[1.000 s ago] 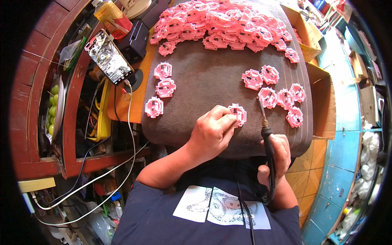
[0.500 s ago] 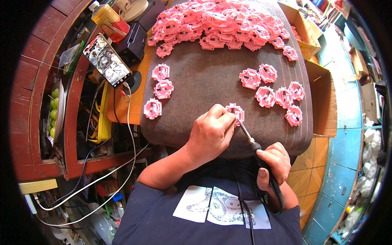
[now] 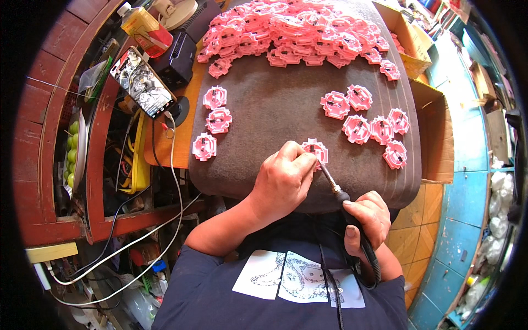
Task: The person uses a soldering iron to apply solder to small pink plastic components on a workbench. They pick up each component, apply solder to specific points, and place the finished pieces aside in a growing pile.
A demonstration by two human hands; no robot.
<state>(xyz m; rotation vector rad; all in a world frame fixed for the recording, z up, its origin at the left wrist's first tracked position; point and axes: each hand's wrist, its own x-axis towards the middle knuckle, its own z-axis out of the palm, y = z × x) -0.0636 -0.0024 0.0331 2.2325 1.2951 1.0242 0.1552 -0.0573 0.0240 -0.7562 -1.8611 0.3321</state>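
Observation:
My right hand point(image 3: 369, 220) is wrapped round the dark handle of a soldering iron point(image 3: 342, 196), its cable curving down by my wrist. The iron's metal tip slants up to a pink plastic part point(image 3: 315, 149) with a small black piece inside, lying near the table's front edge. At that part's lower left, my left hand point(image 3: 285, 179) has its fingers pinched together; whatever they grip is hidden. Further right lie several similar pink parts point(image 3: 381, 131), and three more point(image 3: 219, 120) form a column at the left.
A big heap of pink parts point(image 3: 286, 33) covers the far end of the dark-topped table point(image 3: 264, 115). Left of it are a phone point(image 3: 143, 82) on a stand, a bottle point(image 3: 146, 30) and a white cable point(image 3: 175, 165). Cardboard boxes point(image 3: 434, 132) stand at the right.
Hardly anything differs. The whole view has shifted very slightly; both hands and the soldering iron keep their places at the same pink part.

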